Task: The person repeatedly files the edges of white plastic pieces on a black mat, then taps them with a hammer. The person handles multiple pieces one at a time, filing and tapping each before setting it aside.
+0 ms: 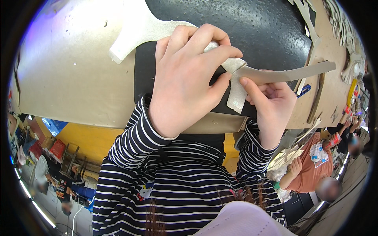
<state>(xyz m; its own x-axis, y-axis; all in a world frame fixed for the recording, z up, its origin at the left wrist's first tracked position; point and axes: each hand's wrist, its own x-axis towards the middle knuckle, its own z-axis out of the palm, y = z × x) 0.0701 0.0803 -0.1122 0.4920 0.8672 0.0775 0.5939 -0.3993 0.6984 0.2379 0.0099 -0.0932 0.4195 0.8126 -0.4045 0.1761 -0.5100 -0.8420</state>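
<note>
A pale silvery, leather-like cut piece with branching arms lies across a black mat. My left hand bends over its middle, fingers curled down on it and the thumb near a seam. Part of the piece is hidden under that hand. From the seam a grey-beige strip runs off to the right, its far end raised and free. My right hand pinches the strip close to the seam, thumb on top and fingers curled beneath. A short silvery tab hangs toward me between the hands.
A tan sheet covers the table left of the mat. On the right lie a blue-handled tool, a narrow dark stick and a heap of pale strips. A person in a reddish-brown top is at the lower right.
</note>
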